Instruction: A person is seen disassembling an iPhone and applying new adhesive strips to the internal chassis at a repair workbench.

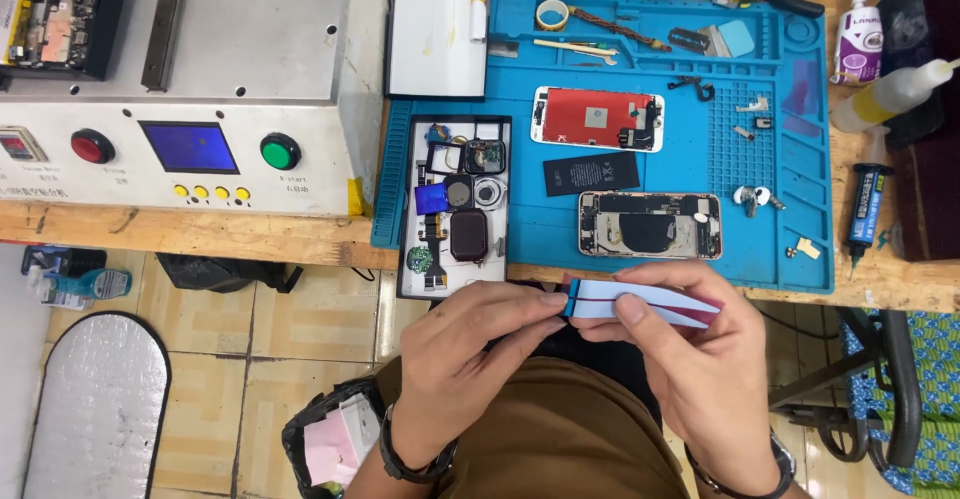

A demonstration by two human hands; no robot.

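- my left hand [470, 354] was bare, no glove and no ring that i could see.
- on that wrist i wore a dark watch [405, 459] with a black band.
- my right hand [690, 359] was bare too.
- its wrist carried a dark strap [745, 479], partly cut off by the frame.
- my forearms had no sleeves.
- i wore brown trousers [560, 429].

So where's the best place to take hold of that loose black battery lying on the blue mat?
Pinch the black battery across its two long edges, coming from above. It lies flat on the blue mat, so only the edges offer grip. The red-backed screen above and the open phone body below leave a narrow margin.
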